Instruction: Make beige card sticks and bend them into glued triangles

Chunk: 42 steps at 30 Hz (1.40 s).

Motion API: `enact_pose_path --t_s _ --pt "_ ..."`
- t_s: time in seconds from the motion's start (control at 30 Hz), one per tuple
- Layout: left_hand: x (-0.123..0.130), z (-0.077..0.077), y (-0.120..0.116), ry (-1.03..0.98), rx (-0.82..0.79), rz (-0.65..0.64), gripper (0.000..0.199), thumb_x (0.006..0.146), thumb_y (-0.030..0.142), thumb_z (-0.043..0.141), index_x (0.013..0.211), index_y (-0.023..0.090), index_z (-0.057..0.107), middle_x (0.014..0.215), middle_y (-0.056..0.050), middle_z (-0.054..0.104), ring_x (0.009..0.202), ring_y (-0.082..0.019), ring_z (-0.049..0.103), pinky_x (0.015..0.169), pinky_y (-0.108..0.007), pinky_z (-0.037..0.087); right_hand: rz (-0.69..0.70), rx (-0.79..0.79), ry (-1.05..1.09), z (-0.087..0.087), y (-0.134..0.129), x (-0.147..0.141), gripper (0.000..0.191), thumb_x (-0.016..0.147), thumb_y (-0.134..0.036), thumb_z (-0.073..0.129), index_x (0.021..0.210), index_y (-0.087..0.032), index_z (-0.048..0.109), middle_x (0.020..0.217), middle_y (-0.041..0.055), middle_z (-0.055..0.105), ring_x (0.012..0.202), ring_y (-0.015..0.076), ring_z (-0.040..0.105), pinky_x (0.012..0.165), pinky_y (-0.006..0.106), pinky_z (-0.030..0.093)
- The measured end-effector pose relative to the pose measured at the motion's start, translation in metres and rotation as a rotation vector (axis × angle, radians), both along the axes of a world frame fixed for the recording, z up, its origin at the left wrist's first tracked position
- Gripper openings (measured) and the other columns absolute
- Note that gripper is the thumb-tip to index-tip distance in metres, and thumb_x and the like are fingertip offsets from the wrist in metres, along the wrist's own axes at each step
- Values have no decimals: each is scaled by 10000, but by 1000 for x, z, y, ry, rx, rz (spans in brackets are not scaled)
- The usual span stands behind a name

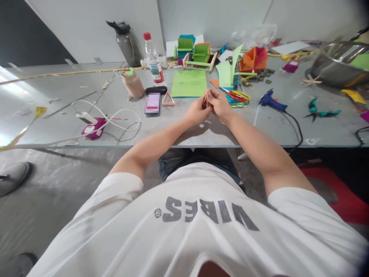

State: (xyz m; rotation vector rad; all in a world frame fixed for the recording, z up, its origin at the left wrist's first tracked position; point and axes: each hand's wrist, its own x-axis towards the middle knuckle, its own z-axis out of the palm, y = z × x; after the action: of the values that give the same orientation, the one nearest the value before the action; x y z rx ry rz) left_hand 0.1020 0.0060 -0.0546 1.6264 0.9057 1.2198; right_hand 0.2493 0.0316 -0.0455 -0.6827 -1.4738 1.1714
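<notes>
My left hand and my right hand meet above the table's front half, fingers closed together. Between them they pinch a small tan piece that looks like thin wood; the fingers cover most of it. A small triangle of wooden sticks lies to the left of my hands. Just beyond them is a green paper sheet. Scissors with red and yellow handles rest on coloured paper close to my right hand.
A phone, a water bottle and a jar stand or lie left. To the right are a blue glue gun, teal-handled pliers and a metal bowl. Green paper-and-stick models stand behind. A white cable loops at left.
</notes>
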Motion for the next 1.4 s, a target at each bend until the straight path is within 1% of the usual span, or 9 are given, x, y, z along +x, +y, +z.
enact_pose_path --t_s 0.17,0.27,0.4,0.57,0.73,0.87,1.07,1.3,1.4 --pt "0 3 0 -41 -19 -17 367 950 22 828 853 266 571 708 60 489 761 -170 608 778 -328 483 21 30 34 4 -2 1 772 776 -1008 997 814 -314 662 753 -8 568 708 218 581 698 431 622" --pt "0 9 -3 -14 -57 -47 426 970 -22 800 788 255 534 678 65 479 672 -138 515 721 -328 408 38 35 60 7 -2 3 737 739 -945 1067 818 -307 704 787 -8 617 731 207 611 702 409 626" --pt "-1 16 -6 -7 -63 -97 522 1029 2 810 712 253 479 647 74 427 624 -114 395 683 -337 326 -21 28 93 10 0 6 702 673 -851 1148 830 -302 739 875 -10 699 796 188 657 768 378 656" --pt "-6 18 -3 -76 -90 -158 528 971 47 940 714 237 520 704 71 426 677 -115 388 711 -324 334 -43 3 66 14 0 12 638 714 -769 1161 837 -302 744 906 6 734 829 209 689 787 400 669" --pt "-13 24 0 -115 -93 -291 442 917 267 1060 789 233 638 716 54 502 677 -113 415 678 -305 359 -69 11 56 22 -2 19 606 750 -750 1140 832 -309 732 901 15 734 875 236 698 831 441 664" --pt "-19 27 4 -132 -102 -329 461 873 401 1096 827 240 667 708 54 515 619 -96 378 609 -300 291 -22 -13 56 27 -1 26 623 665 -782 1152 838 -334 756 876 7 739 871 234 640 858 459 609" --pt "-23 23 10 -155 -99 -364 347 870 336 1025 892 233 694 722 61 545 591 -86 405 579 -270 274 105 11 64 28 1 34 578 681 -738 1171 886 -358 785 850 -22 752 858 211 568 941 470 534" --pt "-21 23 11 -159 -125 -364 414 831 322 1041 828 232 637 689 83 495 574 -67 367 573 -256 255 124 43 46 27 -2 32 574 750 -761 1133 899 -343 769 840 -9 749 846 223 607 958 486 571" --pt "-21 25 12 -160 -154 -369 408 832 290 1040 833 228 637 685 83 524 576 -67 413 588 -252 294 91 50 37 26 0 33 587 753 -775 1124 885 -350 741 852 10 753 906 251 651 948 499 572"
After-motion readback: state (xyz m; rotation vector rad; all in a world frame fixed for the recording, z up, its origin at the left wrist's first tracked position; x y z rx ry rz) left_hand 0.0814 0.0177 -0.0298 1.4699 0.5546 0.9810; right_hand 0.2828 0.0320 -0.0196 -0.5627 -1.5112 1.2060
